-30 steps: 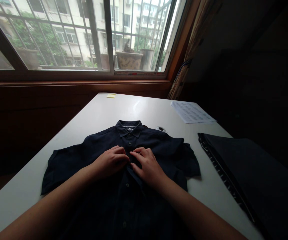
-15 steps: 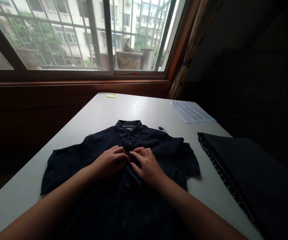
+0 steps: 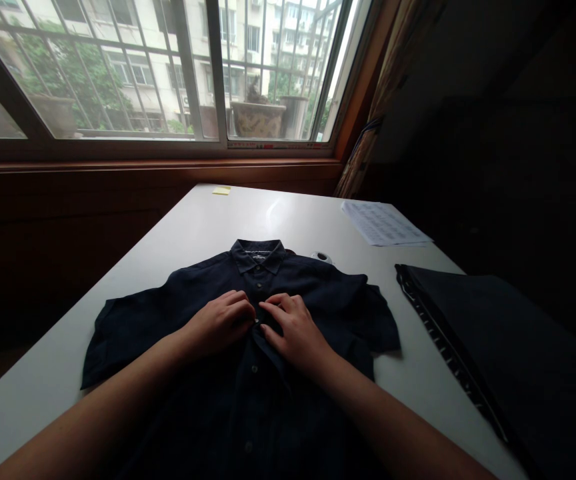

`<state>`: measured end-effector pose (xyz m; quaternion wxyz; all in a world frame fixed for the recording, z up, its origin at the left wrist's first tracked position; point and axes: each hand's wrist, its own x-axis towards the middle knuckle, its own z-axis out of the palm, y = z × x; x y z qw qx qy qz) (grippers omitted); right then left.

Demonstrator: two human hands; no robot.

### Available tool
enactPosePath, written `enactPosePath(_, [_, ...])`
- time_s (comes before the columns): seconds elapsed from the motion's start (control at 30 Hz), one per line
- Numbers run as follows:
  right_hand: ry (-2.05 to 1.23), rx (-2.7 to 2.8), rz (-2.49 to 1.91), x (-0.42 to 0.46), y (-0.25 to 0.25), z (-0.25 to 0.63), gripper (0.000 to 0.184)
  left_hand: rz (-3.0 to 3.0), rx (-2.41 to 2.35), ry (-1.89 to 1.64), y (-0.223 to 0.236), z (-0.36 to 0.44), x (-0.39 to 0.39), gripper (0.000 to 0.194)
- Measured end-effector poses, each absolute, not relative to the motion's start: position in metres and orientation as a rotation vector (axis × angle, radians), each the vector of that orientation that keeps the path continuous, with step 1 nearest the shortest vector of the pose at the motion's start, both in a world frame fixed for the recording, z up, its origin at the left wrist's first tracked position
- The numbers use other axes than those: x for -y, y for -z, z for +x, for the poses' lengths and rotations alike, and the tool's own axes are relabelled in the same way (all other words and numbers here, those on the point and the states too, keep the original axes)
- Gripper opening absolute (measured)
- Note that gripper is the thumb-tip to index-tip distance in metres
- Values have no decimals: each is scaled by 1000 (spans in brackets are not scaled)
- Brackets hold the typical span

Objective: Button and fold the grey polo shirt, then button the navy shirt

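Observation:
A dark navy short-sleeved shirt [image 3: 313, 287] lies front up, its collar [image 3: 263, 257] pointing away from me. At the chest, my left hand [image 3: 221, 321] is closed, pinching the front placket. A small pale button [image 3: 257, 321] shows at its fingertips. My right hand [image 3: 295, 328] faces it from the other side, thumb and fingers curled on the placket cloth, which is lifted a little below them. Further buttons run down the front, one [image 3: 255, 368] just below the hands. The exact grip under the fingers is hidden.
The shirt rests on a white table [image 3: 168, 233]. Printed sheets [image 3: 385, 225] and a yellow sticky note [image 3: 221, 191] lie toward its far side. A white round object [image 3: 321, 257] sits behind the shirt's shoulder. A large dark folder-like item [image 3: 498, 327] covers the right edge.
My left fingertips have drawn back slightly to the left, and a button now shows between the hands. The right hand and shirt look almost unmoved.

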<state>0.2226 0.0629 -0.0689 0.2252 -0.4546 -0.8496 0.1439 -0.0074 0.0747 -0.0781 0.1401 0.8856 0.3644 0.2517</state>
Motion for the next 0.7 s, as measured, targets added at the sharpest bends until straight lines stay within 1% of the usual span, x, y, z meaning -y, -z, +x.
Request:
enactPosePath(0.33, [-387, 2338, -1242, -65, 71, 223, 44, 2575, -980, -757, 75, -8, -75, 18])
enactPosePath(0.7, [-406, 2333, -1240, -64, 69, 223, 44, 2561, -1027, -773, 76, -8, -74, 18])
